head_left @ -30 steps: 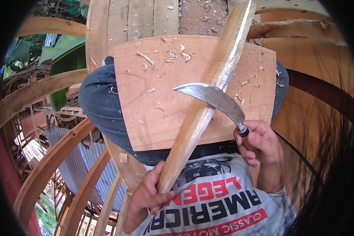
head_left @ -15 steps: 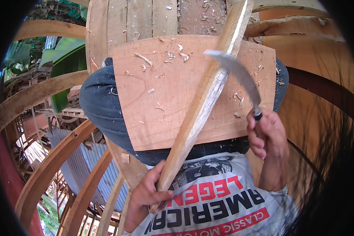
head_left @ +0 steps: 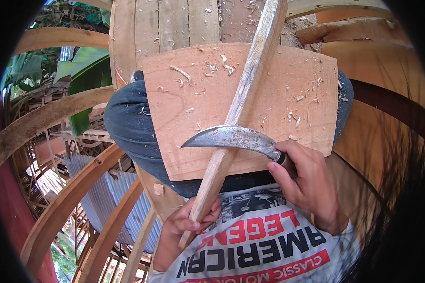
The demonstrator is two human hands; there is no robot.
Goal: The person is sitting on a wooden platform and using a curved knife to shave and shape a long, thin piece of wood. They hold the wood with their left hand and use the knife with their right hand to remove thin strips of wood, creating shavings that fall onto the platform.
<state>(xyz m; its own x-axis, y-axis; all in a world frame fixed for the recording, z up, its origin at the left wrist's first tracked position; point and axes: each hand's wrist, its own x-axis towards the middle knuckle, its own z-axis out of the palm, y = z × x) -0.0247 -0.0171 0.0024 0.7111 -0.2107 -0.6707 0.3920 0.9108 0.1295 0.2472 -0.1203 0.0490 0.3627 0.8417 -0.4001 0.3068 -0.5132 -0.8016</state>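
Observation:
A long squared wooden stick slants across my lap from the lower left to the top edge, its upper face roughly shaved and pale. My left hand is closed round its near end. My right hand grips the dark handle of a curved knife, a sickle-like blade with rust spots. The blade lies crosswise over the stick, its tip pointing left. Beneath the stick, a flat reddish wooden board rests across my thighs, strewn with curled shavings.
Planks with scattered shavings extend beyond the board. Curved wooden ribs rise on the left, with corrugated metal sheets and a broad green leaf past them. Wooden panels stand on the right. A small wood block sits by my left thigh.
The knife has come down and left from above the board onto the stick. The stick has turned, bringing its shaved face up, and its far end has shifted left.

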